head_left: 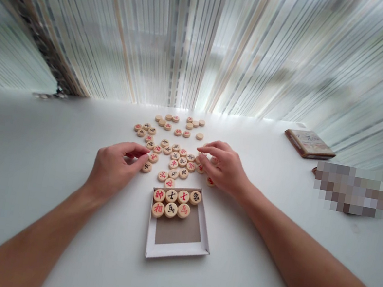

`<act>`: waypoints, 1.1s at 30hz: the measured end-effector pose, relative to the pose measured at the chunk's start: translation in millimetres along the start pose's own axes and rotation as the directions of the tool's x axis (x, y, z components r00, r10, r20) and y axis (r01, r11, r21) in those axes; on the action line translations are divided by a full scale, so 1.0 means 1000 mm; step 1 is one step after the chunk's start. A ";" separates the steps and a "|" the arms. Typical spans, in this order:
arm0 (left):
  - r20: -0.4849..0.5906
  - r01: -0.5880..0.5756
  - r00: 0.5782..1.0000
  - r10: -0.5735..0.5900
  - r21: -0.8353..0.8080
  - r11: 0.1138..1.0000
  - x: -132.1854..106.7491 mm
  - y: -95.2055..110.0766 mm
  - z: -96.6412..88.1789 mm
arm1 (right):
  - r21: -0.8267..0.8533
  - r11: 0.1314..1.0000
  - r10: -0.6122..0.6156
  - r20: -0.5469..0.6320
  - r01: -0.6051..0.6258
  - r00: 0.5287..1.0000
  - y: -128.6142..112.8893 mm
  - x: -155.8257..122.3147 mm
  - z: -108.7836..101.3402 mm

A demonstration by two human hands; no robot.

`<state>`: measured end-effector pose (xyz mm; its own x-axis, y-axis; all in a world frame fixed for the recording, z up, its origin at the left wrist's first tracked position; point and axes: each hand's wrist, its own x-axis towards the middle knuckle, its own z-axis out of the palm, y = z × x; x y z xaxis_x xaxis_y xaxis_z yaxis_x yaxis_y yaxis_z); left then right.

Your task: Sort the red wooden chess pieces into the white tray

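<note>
Round wooden xiangqi pieces (182, 161) with red or black characters lie scattered over the white table. At the left edge of the group is my left hand (115, 165), its fingers loosely bent and thumb and forefinger slightly apart. Their tips come up against a red-marked piece (153, 158). My right hand (224, 169) hovers over the pieces on the right, thumb and fingers apart, partly hiding several of them. Between my forearms sits a shallow white box (176, 249). Two rows of pieces lie face up in its far part, among them a black-marked horse piece (171, 210).
Farther back lie several more pieces (169, 118), some with blank sides up. A flat brown box (310, 144) rests at the back right, beside a blurred-out object (351, 190). A striped string curtain (195, 40) hangs along the table's far edge.
</note>
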<state>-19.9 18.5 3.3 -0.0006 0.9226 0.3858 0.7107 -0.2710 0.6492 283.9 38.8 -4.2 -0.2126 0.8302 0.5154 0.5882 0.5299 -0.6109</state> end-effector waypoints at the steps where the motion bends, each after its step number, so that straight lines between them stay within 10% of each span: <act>1: -0.002 -0.008 1.000 0.008 0.001 1.000 -0.001 0.002 0.000 | -0.037 0.998 -0.047 0.022 0.047 0.999 0.000 -0.001 0.001; 5: -0.024 -0.067 0.997 0.067 0.020 0.998 -0.003 0.012 0.002 | -0.155 0.975 -0.143 0.117 0.161 0.983 -0.005 -0.002 0.004; 14: -0.003 -0.117 0.993 0.117 0.013 0.993 -0.004 0.025 0.009 | -0.283 0.959 0.051 0.126 -0.013 0.991 -0.026 0.009 0.025; 33: -0.023 -0.153 0.988 0.153 0.004 0.988 -0.006 0.024 0.008 | -0.047 0.977 0.213 0.105 -0.209 0.971 -0.023 0.002 0.013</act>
<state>2.8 8.3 10.9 0.0921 0.8636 0.4957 0.7052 -0.4081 0.5798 259.2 30.6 3.2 -0.1637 0.9373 0.3076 0.6553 0.3364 -0.6764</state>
